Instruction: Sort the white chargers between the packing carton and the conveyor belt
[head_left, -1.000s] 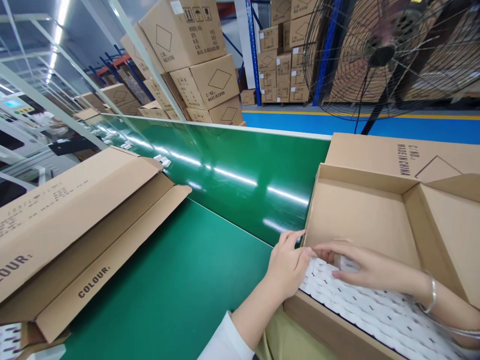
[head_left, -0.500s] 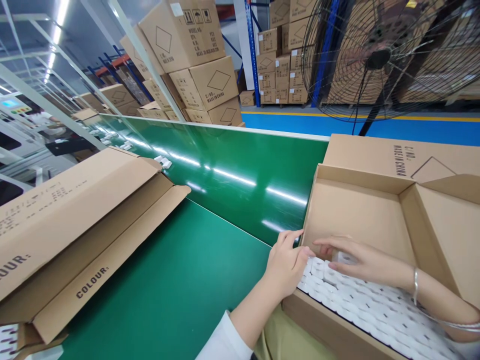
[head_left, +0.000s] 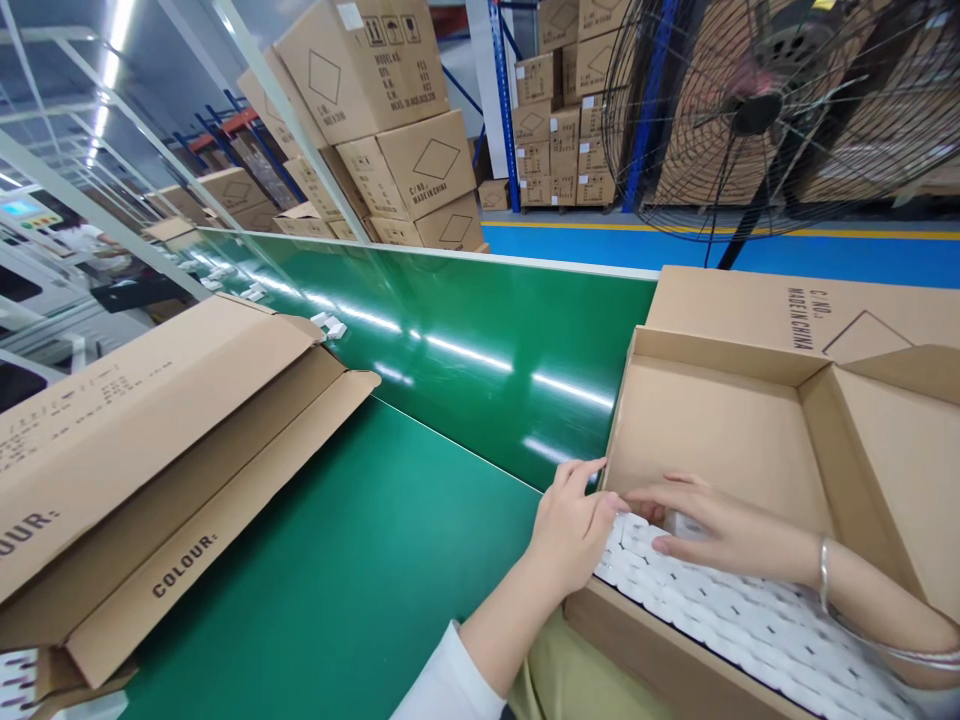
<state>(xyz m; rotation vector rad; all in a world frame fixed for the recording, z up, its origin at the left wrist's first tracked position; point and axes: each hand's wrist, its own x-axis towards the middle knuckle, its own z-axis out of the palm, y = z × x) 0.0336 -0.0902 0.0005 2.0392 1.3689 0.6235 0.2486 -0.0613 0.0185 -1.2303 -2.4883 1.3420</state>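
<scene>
At the lower right, beside the green surface (head_left: pixel 330 560), an open cardboard carton (head_left: pixel 720 420) is standing with rows of white pieces (head_left: pixel 720 605) filling its nearer part. Along the far edge of these rows, the right hand (head_left: pixel 709 522), with a bangle (head_left: pixel 825 572) circling its wrist, is grasping a single white block (head_left: pixel 684 527); the block is sitting between the thumb and the curved fingers, which are partly hiding it. Just beside it, the left hand (head_left: pixel 571 530) is resting at the carton's side, its fingers bending toward the wall and its thumb pointing at the end of the rows, close to the right fingertips; whether it is gripping anything, I cannot tell. Well apart from both hands, a second carton (head_left: pixel 150 380) is lying at the left, its flap marked "COLOUR:" overhanging the surface. Beyond, a green conveyor belt (head_left: pixel 465 310) is stretching away, carrying small white items (head_left: pixel 328 325), while a fan (head_left: pixel 754 115) is standing behind the open carton.
</scene>
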